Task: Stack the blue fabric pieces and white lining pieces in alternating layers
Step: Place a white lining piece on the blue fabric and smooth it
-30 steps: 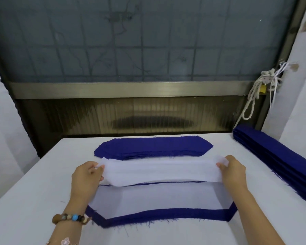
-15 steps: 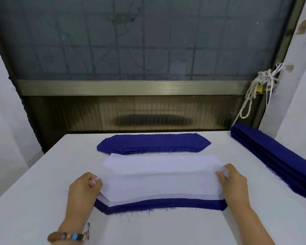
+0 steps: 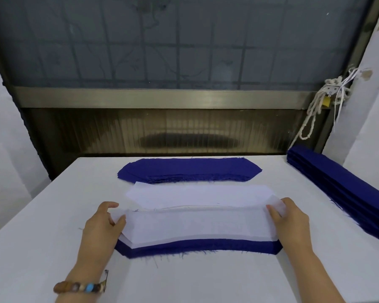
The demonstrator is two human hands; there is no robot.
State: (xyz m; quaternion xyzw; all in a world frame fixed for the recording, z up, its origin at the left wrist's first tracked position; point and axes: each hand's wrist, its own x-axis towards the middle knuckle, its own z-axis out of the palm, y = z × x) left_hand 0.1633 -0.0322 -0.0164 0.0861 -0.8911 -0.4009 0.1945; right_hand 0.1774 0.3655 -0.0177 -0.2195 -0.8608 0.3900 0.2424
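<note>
A thin white lining piece (image 3: 197, 226) is stretched between my two hands, low over the near stack. My left hand (image 3: 101, 226) pinches its left end and my right hand (image 3: 291, 221) pinches its right end. Beneath it lies the alternating stack (image 3: 195, 248), with a blue fabric strip showing along its front edge and a white layer on top. Just behind sits a pile of white lining pieces (image 3: 197, 194). Farther back lies a pile of blue fabric pieces (image 3: 188, 170).
The white table (image 3: 42, 226) carries everything. A long stack of folded blue fabric (image 3: 346, 193) runs along its right edge. A dark window frame and a knotted white rope (image 3: 324, 101) stand behind the table. White walls close in on both sides.
Both hands have drawn the lining piece toward me and lowered it over the near stack, which now shows only its blue front edge. The white pile behind it is now uncovered.
</note>
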